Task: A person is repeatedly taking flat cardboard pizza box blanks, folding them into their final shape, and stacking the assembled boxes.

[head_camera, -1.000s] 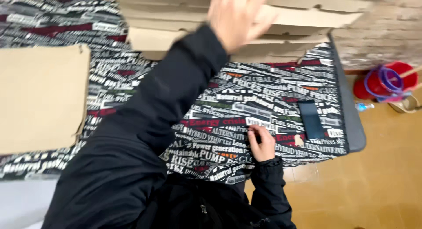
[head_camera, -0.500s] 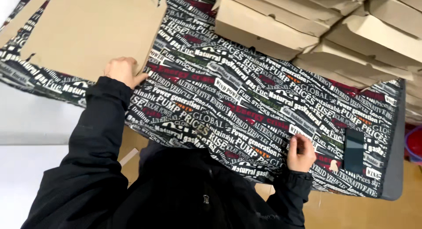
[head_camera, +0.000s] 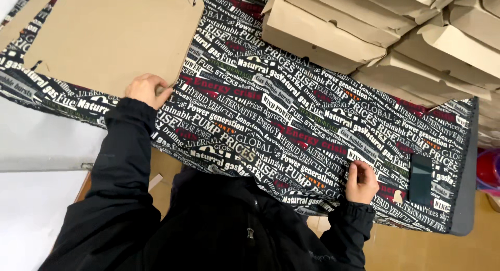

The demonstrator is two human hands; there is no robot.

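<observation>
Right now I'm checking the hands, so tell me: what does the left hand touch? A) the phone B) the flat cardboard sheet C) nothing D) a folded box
B: the left hand grips the near edge of the flat cardboard sheet, far from the phone and the folded boxes.

A cloth-draped surface in a plain, evenly lit room

The surface [head_camera: 463,219] wore a black cloth [head_camera: 291,120] printed with words; the floor [head_camera: 427,250] was tan, with a white wall [head_camera: 36,146] at left.
</observation>
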